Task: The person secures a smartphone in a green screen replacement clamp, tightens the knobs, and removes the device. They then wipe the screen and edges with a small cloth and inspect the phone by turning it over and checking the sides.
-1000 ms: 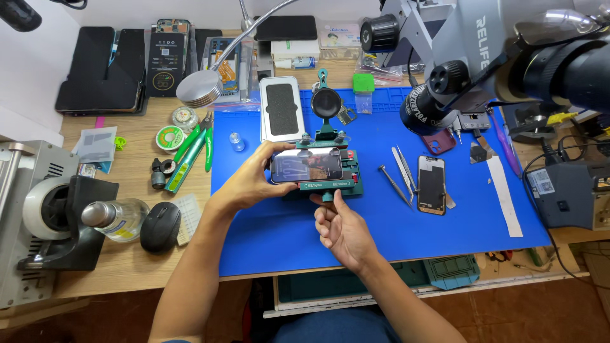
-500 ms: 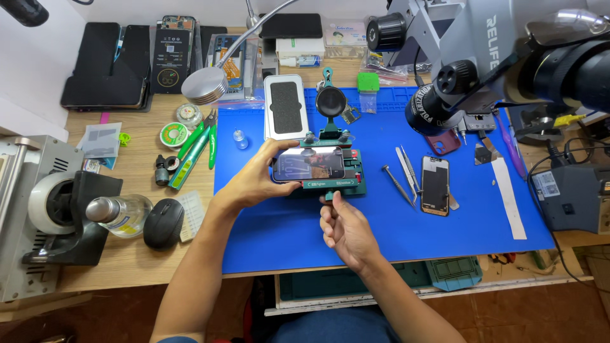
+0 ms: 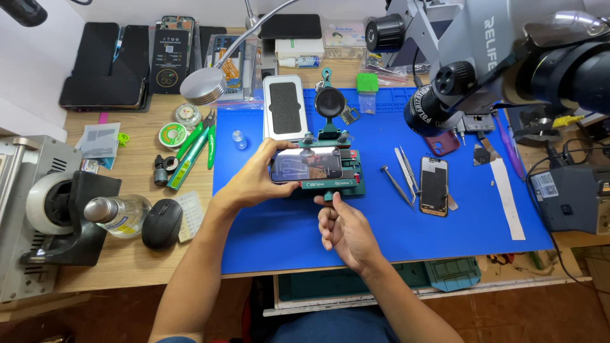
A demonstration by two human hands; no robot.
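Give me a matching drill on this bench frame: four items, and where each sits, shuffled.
Items:
1. phone in clamp
2. black mouse
3. second phone
4. clear bottle

Places:
A. lying flat on the blue mat, right of the green fixture
B. lying on its side on the wooden desk, left of the mouse
C. held by the left hand on the green fixture
D. on the wooden desk, just off the mat's left edge

Pairs: 1-C, 2-D, 3-A, 4-B
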